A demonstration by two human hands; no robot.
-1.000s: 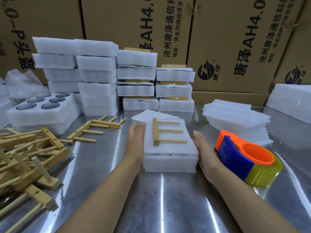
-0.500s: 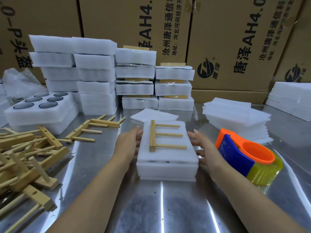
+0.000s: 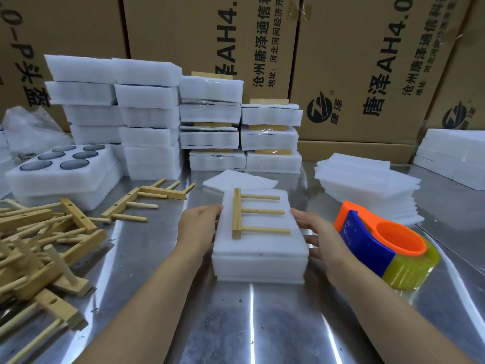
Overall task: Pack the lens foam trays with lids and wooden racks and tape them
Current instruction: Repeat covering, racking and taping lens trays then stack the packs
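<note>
The left hand [image 3: 199, 227] rests against the left edge of the covered foam tray [image 3: 259, 261] at the centre of the frame. Its fingers are loosely bent, their tips on the top rim just beside the spine of the wooden rack [image 3: 237, 214], and they grip nothing. The right hand [image 3: 319, 240] mirrors it on the far side, fingers spread and nearly straight along the right wall of the foam. Neither closes round anything. To my eye they are squaring the layers between two flat palms so the lid sits flush before binding.

The rack lies flat on the lid with its three pegs pointing right, well inside the edges. That is probably so that tape can pass over it without snagging.

Just right of the right hand, almost touching the wrist, sits the orange and blue tape dispenser [image 3: 380, 248], placed for a short reach. I judge taping to be the next step. The risk is the rack sliding when one palm lets go.

Lower left is a heap of spare racks [image 3: 42, 248], and above it an open tray of dark lenses [image 3: 60, 166]. A fan of thin foam lids [image 3: 367, 185] lies at the right. Finished packs [image 3: 215, 137], each with a rack strapped on, are stacked at the back of the steel worktop [image 3: 249, 327], against cardboard cartons [image 3: 341, 61].
</note>
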